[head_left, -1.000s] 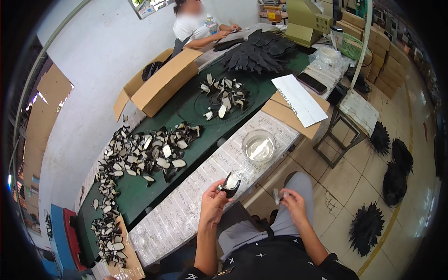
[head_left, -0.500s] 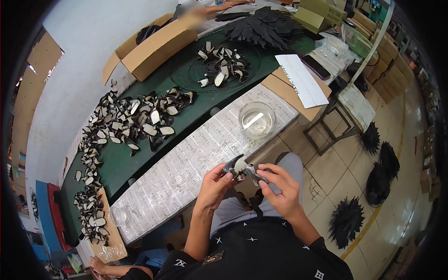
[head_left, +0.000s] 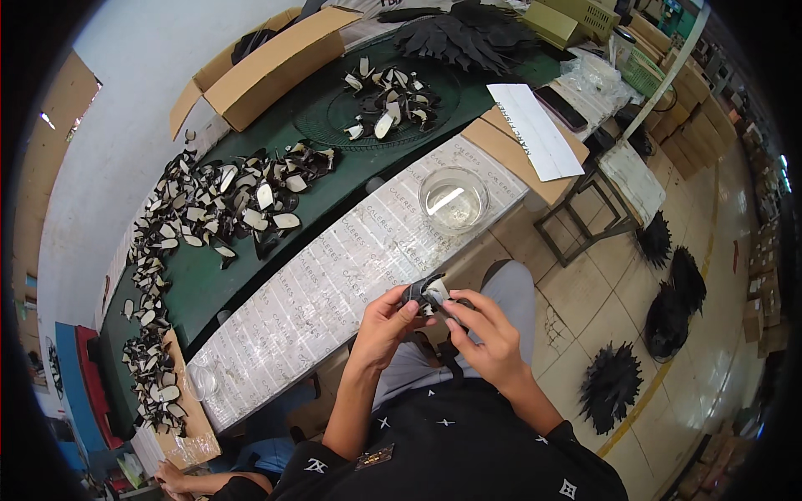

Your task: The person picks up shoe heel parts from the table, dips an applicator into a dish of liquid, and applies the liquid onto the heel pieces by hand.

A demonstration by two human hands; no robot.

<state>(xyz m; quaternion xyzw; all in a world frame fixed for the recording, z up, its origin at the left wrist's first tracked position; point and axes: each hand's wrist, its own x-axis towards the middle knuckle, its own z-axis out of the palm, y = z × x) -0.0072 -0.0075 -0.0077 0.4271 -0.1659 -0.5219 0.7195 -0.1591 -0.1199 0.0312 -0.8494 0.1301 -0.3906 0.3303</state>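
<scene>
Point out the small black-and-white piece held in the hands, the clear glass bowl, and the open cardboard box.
small black-and-white piece (head_left: 428, 292), head view, its pale face.
clear glass bowl (head_left: 454, 200), head view, its inside bottom.
open cardboard box (head_left: 271, 71), head view, its long side wall.

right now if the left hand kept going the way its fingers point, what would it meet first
Probably the right hand. The left hand points across at it, both pinching the small black-and-white piece; depth is hard to judge.
</scene>
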